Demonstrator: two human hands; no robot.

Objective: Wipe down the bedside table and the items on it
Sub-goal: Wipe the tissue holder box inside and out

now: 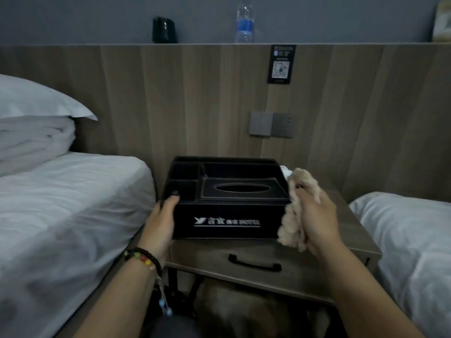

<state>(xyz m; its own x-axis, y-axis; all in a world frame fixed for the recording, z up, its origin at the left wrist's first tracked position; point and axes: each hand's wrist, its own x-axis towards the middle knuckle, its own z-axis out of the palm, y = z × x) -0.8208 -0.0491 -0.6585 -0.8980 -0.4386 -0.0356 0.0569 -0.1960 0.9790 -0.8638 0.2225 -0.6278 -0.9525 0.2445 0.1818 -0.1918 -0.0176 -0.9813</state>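
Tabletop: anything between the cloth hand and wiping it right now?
Yes. The black organizer box covers most of the bedside table; the left hand grips its left end. The right hand holds the cloth against the box's right side. Only the right strip is bare.

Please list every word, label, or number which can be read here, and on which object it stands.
"HOTEL": front of the black organizer box, after a "Y"-like logo and blurred Chinese characters.
Wall placard: a QR code, with text too small to read.
Water bottle: blue label, too blurred to read.
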